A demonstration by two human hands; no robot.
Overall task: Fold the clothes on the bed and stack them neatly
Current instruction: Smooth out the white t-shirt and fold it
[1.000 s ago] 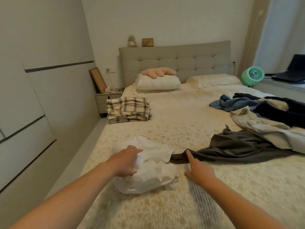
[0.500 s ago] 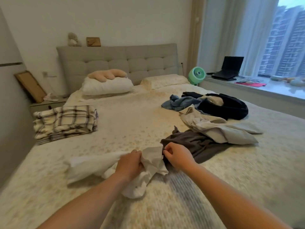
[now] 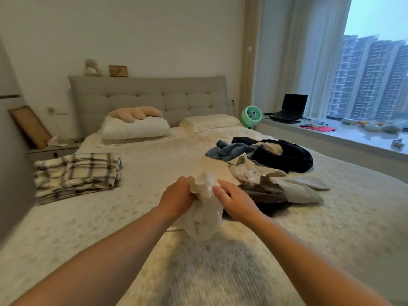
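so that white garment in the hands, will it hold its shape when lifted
Probably not: the white garment hangs crumpled and limp below the left hand and right hand, so likely floppy. It looks thin, so probably light. It may slide from a loose grip.

Can't really see the left hand [image 3: 176, 198]'s fingertips, they're tucked behind the bunched white garment [image 3: 204, 208]. The dark grey garment [image 3: 265, 195] is mostly buried under the beige garment [image 3: 287, 184] and the right hand [image 3: 237, 200]. Both arms run off the bottom edge. Stuff on the windowsill [image 3: 353, 138] is too small and smeary to make out.
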